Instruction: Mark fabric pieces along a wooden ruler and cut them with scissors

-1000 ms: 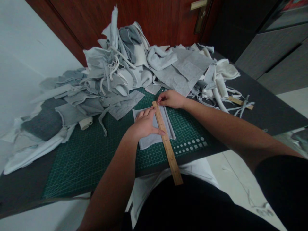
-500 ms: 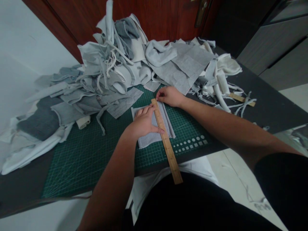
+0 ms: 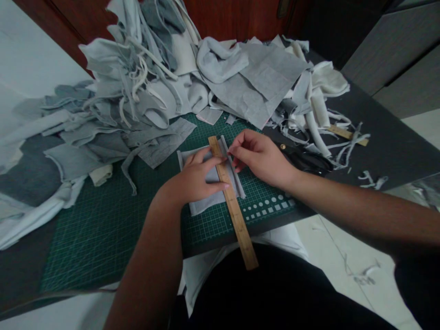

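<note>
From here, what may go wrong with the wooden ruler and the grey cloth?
The straight wooden ruler sticks out past the near edge of the dark table; a bump might turn it. The right hand is at the right edge of the rectangular light-grey cloth; a tug there might shift it.

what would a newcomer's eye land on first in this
The big heap of grey and white fabric scraps, sprawling across the back of the table before a red-brown door. Next, the wooden ruler under the left hand, lying over a small grey cloth on the green cutting mat, its near end jutting past the table's edge.
</note>
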